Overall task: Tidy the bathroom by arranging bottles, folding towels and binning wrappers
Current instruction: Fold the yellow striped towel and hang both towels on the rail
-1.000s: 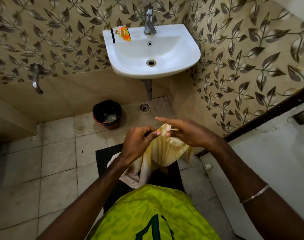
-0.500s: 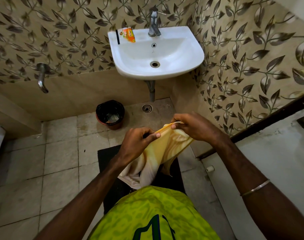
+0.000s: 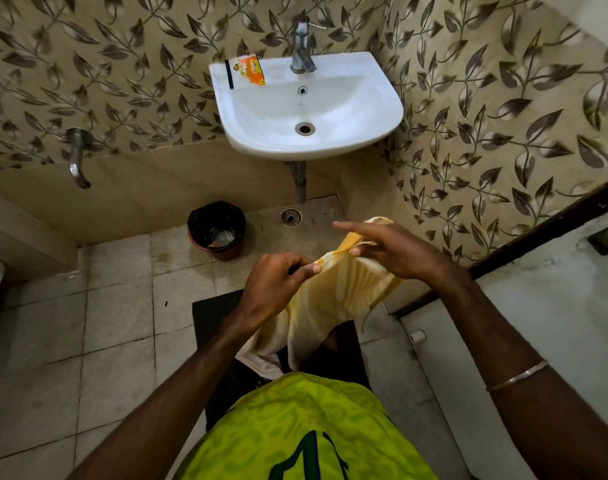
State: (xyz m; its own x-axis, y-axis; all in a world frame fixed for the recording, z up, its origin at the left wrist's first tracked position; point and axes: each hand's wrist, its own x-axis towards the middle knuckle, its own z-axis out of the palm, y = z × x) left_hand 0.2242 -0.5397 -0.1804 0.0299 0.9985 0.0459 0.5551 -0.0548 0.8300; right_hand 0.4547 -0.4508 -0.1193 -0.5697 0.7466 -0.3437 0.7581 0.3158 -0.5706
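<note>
I see my left hand [image 3: 274, 285] raised in front of my chest, its fingers curled and pinching one top edge of the yellow-and-white striped cloth towel [image 3: 333, 299]. My right hand [image 3: 396, 252] sits just beside it, a little higher, thumb and bent fingers gripping the towel's other top edge while the index finger points out straight to the left. The towel hangs between both hands above the black floor mat [image 3: 212, 317], near the white wall-mounted ceramic sink [image 3: 375, 109].
</note>
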